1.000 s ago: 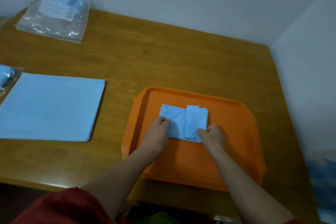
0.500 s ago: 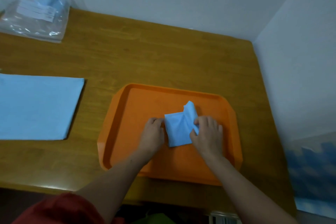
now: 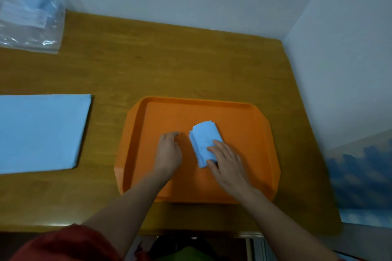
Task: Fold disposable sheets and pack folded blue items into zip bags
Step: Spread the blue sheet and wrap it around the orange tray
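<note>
Left hand (image 3: 168, 150) released folded sheet (image 3: 203, 136); right hand (image 3: 228, 160) presses.

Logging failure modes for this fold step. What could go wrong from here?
Only the right hand presses the folded blue sheet; its layers fan out at the left edge, so it may spring open on release.
The zip bags lie far off, back left; a one-handed carry there could undo the fold.
</note>
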